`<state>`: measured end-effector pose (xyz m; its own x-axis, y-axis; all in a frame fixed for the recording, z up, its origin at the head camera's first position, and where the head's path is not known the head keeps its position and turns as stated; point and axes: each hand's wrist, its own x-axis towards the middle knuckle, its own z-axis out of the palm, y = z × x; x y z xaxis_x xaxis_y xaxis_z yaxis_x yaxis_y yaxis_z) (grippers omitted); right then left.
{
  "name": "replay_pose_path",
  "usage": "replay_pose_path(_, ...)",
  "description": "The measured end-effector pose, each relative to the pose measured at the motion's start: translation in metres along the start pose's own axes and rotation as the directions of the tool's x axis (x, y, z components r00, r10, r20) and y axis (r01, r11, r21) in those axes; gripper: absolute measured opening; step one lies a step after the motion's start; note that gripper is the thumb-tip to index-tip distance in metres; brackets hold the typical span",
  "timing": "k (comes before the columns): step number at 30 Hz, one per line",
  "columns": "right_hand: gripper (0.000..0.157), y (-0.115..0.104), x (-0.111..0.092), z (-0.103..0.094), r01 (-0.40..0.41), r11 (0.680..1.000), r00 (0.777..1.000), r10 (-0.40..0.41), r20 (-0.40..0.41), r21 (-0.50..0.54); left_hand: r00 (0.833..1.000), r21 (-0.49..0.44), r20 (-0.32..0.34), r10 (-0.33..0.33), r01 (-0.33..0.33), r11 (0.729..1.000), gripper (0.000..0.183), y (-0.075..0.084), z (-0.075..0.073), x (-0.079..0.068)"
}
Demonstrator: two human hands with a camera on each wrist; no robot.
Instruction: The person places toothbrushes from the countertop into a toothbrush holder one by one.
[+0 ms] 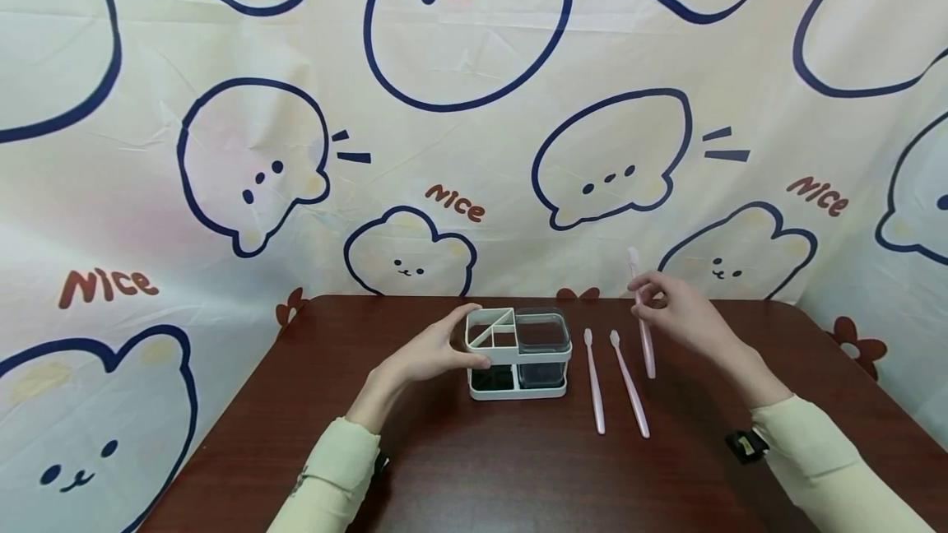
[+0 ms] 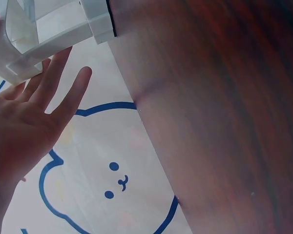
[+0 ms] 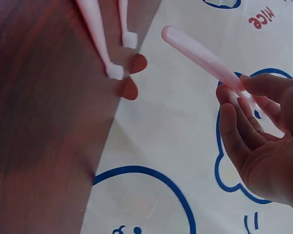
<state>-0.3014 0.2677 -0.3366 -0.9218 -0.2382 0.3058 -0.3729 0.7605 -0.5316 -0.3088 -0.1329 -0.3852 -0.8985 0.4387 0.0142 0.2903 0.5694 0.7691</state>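
A white-and-grey toothbrush holder [image 1: 533, 357] with a divided upper rack and a clear cup stands on the table. My left hand [image 1: 425, 352] holds its left side, thumb at the front and fingers behind. In the left wrist view, the fingers [image 2: 61, 73] lie against the white holder frame [image 2: 63, 43]. To the right, my right hand [image 1: 685, 315] pinches a pink toothbrush [image 1: 647, 348] between thumb and fingers, bristle end up and handle end down. The right wrist view shows that toothbrush handle [image 3: 200, 53] clear of the tabletop.
Two more pink toothbrushes, one nearer the holder [image 1: 595, 389] and one beside it [image 1: 631, 389], lie on the dark brown table [image 1: 504, 467]. Behind the table hangs a pale cloth [image 1: 504, 146] printed with bear outlines.
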Motion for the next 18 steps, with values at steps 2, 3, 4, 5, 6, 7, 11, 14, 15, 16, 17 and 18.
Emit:
replay_pose_path(2, 0.027, -0.004, 0.002, -0.001, 0.009, 1.0, 1.0, -0.009, -0.011, -0.004, 1.0, 0.0, 0.0, 0.0, 0.0, 1.0, 0.093, 0.0, 0.0, 0.0)
replay_pose_path(3, 0.027, -0.007, 0.002, -0.001, 0.011, 1.0, 1.0, -0.011, -0.017, -0.007, 1.0, 0.0, -0.001, 0.001, -0.001, 1.0, 0.093, 0.001, 0.0, 0.0)
replay_pose_path(4, 0.027, -0.01, 0.003, -0.002, 0.014, 1.0, 1.0, -0.014, -0.023, -0.009, 1.0, 0.0, -0.003, 0.002, -0.002, 1.0, 0.093, 0.001, 0.0, 0.0)
replay_pose_path(5, 0.027, -0.013, 0.004, -0.002, 0.016, 1.0, 0.999, -0.017, -0.029, -0.012, 1.0, 0.0, -0.005, 0.003, -0.003, 1.0, 0.093, 0.0, 0.001, 0.0)
replay_pose_path(6, 0.027, -0.016, 0.004, -0.003, 0.019, 1.0, 0.999, -0.02, -0.036, -0.015, 1.0, -0.001, -0.007, 0.001, -0.001, 1.0, 0.093, 0.0, 0.001, 0.0)
replay_pose_path(7, 0.027, -0.019, 0.005, -0.003, 0.023, 1.0, 0.999, -0.024, -0.043, -0.017, 1.0, 0.0, -0.01, 0.002, -0.002, 1.0, 0.093, 0.0, 0.001, 0.0)
replay_pose_path(11, 0.027, -0.033, 0.006, -0.002, 0.046, 0.999, 0.996, -0.048, -0.077, -0.023, 1.0, -0.003, -0.016, 0.006, -0.006, 1.0, 0.092, -0.001, 0.001, 0.001)
replay_pose_path(14, 0.027, -0.042, 0.007, -0.001, 0.072, 0.997, 0.992, -0.075, -0.105, -0.029, 1.0, -0.004, -0.013, 0.006, -0.006, 1.0, 0.092, -0.001, 0.001, 0.001)
replay_pose_path(15, 0.027, -0.045, 0.008, -0.001, 0.08, 0.996, 0.99, -0.083, -0.112, -0.029, 1.0, -0.006, -0.011, 0.005, -0.005, 1.0, 0.092, -0.001, 0.001, 0.001)
replay_pose_path(16, 0.028, -0.047, 0.008, -0.001, 0.088, 0.996, 0.989, -0.091, -0.118, -0.033, 1.0, -0.007, -0.01, 0.004, -0.004, 1.0, 0.092, -0.001, 0.001, 0.001)
replay_pose_path(17, 0.028, -0.049, 0.009, -0.001, 0.097, 0.995, 0.987, -0.101, -0.124, -0.035, 1.0, -0.008, -0.008, 0.004, -0.004, 1.0, 0.092, -0.001, 0.001, 0.0)
replay_pose_path(18, 0.028, -0.052, 0.01, -0.001, 0.106, 0.994, 0.986, -0.109, -0.129, -0.032, 1.0, -0.01, -0.007, 0.003, -0.003, 1.0, 0.092, -0.001, 0.001, 0.0)
